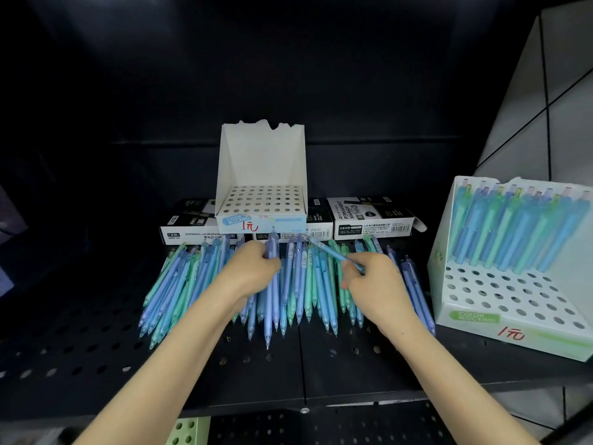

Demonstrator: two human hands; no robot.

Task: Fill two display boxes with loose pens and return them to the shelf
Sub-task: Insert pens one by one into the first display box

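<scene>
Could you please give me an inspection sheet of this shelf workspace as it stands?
Surface: black perforated metal shelf, dimly lit.
Job's things: loose pens, blue and green, spread in a row across the shelf; blue display box at the back, holes all empty; green display box on the right, tilted, rear rows filled, front holes empty.
Clutter: permanent marker boxes lying flat under and beside the blue box.
Hands: left hand closed around several pens; right hand pinching one blue pen.
Cables: nothing seen.
Surroundings: pale tiled wall at right; green perforated item on the level below.
</scene>
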